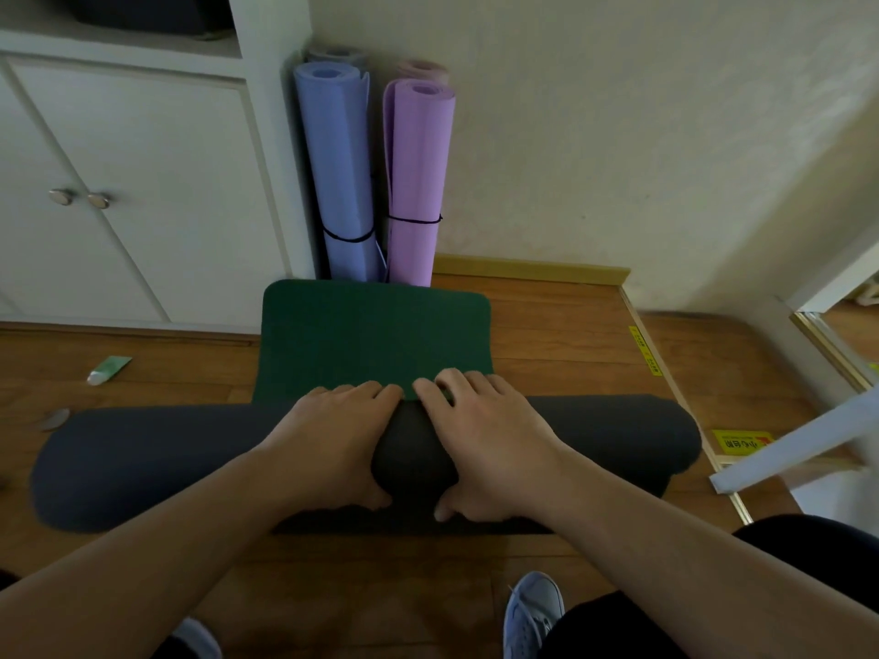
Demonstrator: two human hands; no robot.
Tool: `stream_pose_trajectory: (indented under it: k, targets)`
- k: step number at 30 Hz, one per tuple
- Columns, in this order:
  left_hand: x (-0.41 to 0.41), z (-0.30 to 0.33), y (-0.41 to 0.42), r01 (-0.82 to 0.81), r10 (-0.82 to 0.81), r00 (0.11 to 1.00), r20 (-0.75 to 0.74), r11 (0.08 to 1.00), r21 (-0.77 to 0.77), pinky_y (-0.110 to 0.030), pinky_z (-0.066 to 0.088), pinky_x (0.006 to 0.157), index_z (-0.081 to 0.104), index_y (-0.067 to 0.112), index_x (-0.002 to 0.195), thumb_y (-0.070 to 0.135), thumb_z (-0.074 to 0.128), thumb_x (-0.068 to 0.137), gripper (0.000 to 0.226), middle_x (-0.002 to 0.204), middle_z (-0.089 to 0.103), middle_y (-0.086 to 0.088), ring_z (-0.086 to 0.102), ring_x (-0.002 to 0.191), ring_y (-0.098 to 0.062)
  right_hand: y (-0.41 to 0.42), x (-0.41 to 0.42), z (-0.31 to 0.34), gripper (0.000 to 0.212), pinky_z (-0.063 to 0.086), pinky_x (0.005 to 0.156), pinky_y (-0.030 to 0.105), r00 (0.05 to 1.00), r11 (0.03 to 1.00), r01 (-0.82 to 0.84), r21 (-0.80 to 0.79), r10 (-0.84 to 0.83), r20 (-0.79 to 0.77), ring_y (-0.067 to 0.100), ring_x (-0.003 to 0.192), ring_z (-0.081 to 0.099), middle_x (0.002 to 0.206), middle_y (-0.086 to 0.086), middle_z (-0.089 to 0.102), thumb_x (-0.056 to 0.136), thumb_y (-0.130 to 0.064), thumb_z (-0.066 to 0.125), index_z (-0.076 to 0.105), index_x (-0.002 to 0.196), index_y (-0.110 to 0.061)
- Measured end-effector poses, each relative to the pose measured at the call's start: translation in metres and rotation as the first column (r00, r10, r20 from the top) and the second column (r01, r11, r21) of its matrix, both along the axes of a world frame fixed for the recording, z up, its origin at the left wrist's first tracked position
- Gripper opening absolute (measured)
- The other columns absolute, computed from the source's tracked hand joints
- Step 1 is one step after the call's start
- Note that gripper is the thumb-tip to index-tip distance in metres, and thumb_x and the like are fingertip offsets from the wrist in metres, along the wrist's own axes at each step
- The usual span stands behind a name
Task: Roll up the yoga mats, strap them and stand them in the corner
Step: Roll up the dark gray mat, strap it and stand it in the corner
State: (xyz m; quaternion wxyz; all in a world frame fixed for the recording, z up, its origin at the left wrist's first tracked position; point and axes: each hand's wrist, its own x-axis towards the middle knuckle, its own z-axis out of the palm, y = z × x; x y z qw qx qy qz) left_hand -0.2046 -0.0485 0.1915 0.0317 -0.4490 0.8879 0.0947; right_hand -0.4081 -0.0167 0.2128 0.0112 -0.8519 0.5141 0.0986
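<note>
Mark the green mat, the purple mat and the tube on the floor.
green mat [376, 332]: head view, flat unrolled part
purple mat [418, 173]: head view, mid side of the standing roll
tube [108, 370]: head view, middle of its body

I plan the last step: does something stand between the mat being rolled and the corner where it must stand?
Yes. The blue rolled mat and purple rolled mat already stand in the corner, directly beyond the green mat. Free floor shows only to their right, along the wall.

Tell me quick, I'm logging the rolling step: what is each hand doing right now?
Left hand: grips the dark rolled part of the green yoga mat, fingers over the top.
Right hand: the same grip on that roll.
</note>
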Motion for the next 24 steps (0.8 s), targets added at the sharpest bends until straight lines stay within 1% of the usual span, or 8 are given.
stream_pose_trajectory:
  k: [3,8,11,13,17,19,21,24]
  targets:
    - [0.004,0.007,-0.003,-0.029,0.029,1.0,0.003,0.996,0.08,-0.035,0.051,0.098,0.04,0.041,0.138,0.073,0.083,0.062,0.093,0.125,0.055,0.019,0.056,0.11,-0.007,0.0,0.001,-0.002,0.133,0.04,0.115,0.05,0.999,1.0,-0.008,-0.026,0.007,-0.04,0.034,0.135,0.045,0.148,0.011,0.04,0.062,-0.066,0.092,0.014,0.158,-0.016]
    - [0.007,0.013,-0.004,-0.034,0.034,0.999,0.004,0.992,0.125,-0.032,0.051,0.094,0.042,0.043,0.136,0.071,0.084,0.062,0.09,0.123,0.055,0.02,0.055,0.107,-0.006,0.001,0.005,-0.001,0.136,0.036,0.117,0.052,0.998,0.998,-0.018,-0.057,0.014,-0.065,0.036,0.136,0.042,0.149,0.013,0.036,0.059,-0.065,0.093,0.012,0.157,-0.016]
    - [0.007,0.013,-0.005,-0.028,0.025,0.999,0.022,0.985,0.171,-0.03,0.051,0.092,0.042,0.042,0.134,0.073,0.084,0.061,0.09,0.121,0.054,0.021,0.054,0.106,-0.005,0.003,0.004,-0.004,0.112,0.046,0.105,0.048,0.999,0.999,-0.026,-0.042,0.025,-0.019,0.031,0.123,0.052,0.138,0.009,0.046,0.066,-0.058,0.091,0.029,0.15,-0.018]
    - [0.006,0.01,-0.002,-0.031,0.026,0.999,0.03,0.982,0.184,-0.032,0.051,0.095,0.041,0.041,0.136,0.075,0.082,0.061,0.093,0.123,0.054,0.02,0.055,0.108,-0.006,0.001,0.001,-0.003,0.1,0.049,0.1,0.046,1.0,0.999,-0.027,-0.017,0.027,0.013,0.028,0.118,0.055,0.133,0.006,0.049,0.069,-0.055,0.089,0.036,0.146,-0.02]
    - [-0.003,-0.004,0.008,0.0,-0.003,0.998,0.062,0.999,0.05,-0.037,0.045,0.11,0.032,0.035,0.147,0.079,0.081,0.062,0.108,0.138,0.046,0.014,0.05,0.123,-0.012,-0.004,-0.004,0.0,0.091,0.051,0.094,0.044,0.999,0.999,0.001,0.048,-0.003,0.048,0.024,0.114,0.057,0.127,0.001,0.054,0.069,-0.057,0.088,0.042,0.141,-0.024]
    - [-0.008,-0.009,0.009,0.007,-0.007,0.998,0.067,1.0,0.007,-0.04,0.044,0.112,0.032,0.033,0.147,0.076,0.083,0.062,0.108,0.14,0.046,0.011,0.05,0.126,-0.014,-0.006,-0.006,0.002,0.09,0.052,0.09,0.041,0.998,0.994,0.024,0.108,-0.031,0.058,0.021,0.11,0.058,0.123,-0.002,0.054,0.069,-0.06,0.088,0.043,0.139,-0.026]
    - [-0.01,-0.008,0.008,0.007,-0.009,0.998,0.064,1.0,0.028,-0.041,0.047,0.108,0.038,0.032,0.141,0.071,0.084,0.064,0.097,0.135,0.051,0.011,0.054,0.12,-0.014,-0.006,-0.005,0.002,0.096,0.052,0.092,0.041,0.998,0.99,0.028,0.135,-0.034,0.047,0.022,0.113,0.058,0.125,-0.001,0.054,0.068,-0.063,0.089,0.04,0.142,-0.026]
    - [-0.006,-0.001,0.003,-0.011,0.008,1.0,0.029,0.995,0.103,-0.036,0.052,0.098,0.045,0.035,0.131,0.066,0.087,0.064,0.085,0.124,0.055,0.015,0.057,0.108,-0.01,-0.001,-0.001,0.001,0.114,0.045,0.109,0.045,1.0,0.996,0.006,0.086,-0.005,-0.011,0.029,0.129,0.049,0.142,0.006,0.045,0.067,-0.064,0.09,0.028,0.154,-0.021]
